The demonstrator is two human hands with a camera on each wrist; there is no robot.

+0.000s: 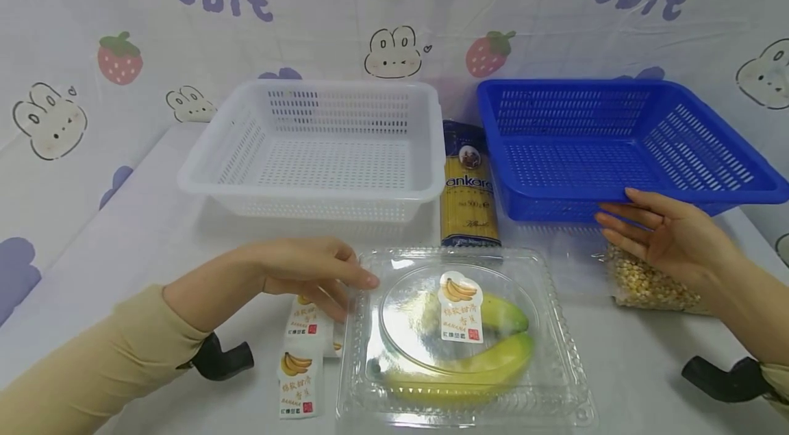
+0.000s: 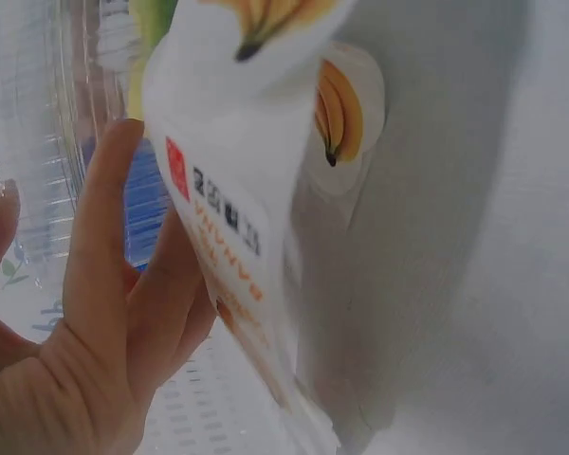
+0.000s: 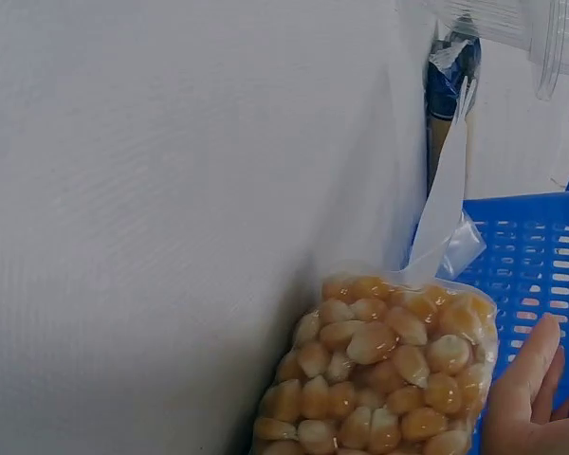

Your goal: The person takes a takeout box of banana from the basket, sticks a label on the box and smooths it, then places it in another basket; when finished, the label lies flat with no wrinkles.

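Observation:
A clear plastic clamshell box [image 1: 555,353] with bananas [image 1: 493,366] inside stands at the front of the table, a banana sticker [image 1: 461,325] on its lid. My left hand [image 1: 314,270] has its fingertips right at the box's upper left edge, fingers loosely bent with nothing gripped. Below that hand lie several white banana labels [image 1: 298,383], large in the left wrist view. My right hand [image 1: 678,236] is held over a clear bag of corn kernels [image 1: 647,284], fingers extended beside the front wall of a blue basket [image 1: 530,209]. In the right wrist view the corn bag [image 3: 379,370] fills the lower middle.
A white basket [image 1: 320,195] stands at the back left. Between the two baskets lies a pasta packet [image 1: 470,202]. A printed cloth [image 1: 277,44] with rabbits and strawberries hangs behind, and a white cover [image 1: 154,229] lies over the table.

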